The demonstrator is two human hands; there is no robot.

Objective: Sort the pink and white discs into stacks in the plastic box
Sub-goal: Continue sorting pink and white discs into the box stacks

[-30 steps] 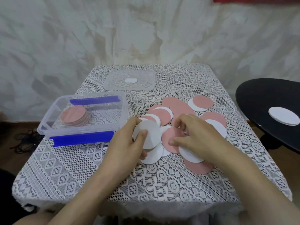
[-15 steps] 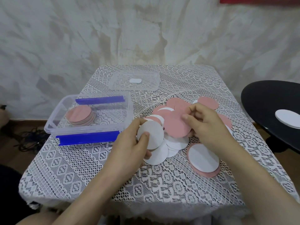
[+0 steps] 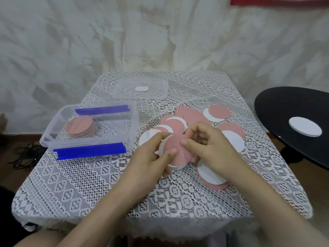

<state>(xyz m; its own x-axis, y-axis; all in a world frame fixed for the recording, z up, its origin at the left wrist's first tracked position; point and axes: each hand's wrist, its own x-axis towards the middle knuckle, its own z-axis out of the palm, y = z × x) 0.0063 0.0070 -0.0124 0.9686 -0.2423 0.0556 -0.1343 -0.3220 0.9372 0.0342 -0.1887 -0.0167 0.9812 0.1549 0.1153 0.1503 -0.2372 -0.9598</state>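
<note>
both hands meet over the middle of the table (image 3: 89, 184); the left hand (image 3: 149, 163) grips a pink disc (image 3: 175, 155) lying on a white disc (image 3: 176, 167), thumb on top; the right hand (image 3: 211, 145) pinches the pink disc's right edge; loose discs (image 3: 192, 114) spread toward the right edge; the plastic box (image 3: 53, 125) sits at the left edge, a stack of pink discs (image 3: 81, 128) in its left end; a clear lid (image 3: 122, 90) lies by the far edge

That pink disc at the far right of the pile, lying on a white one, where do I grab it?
Likely the right rim of the pink disc, from above and the right: it lies flat, topmost, and that edge is clear of the white disc and pile.
</note>
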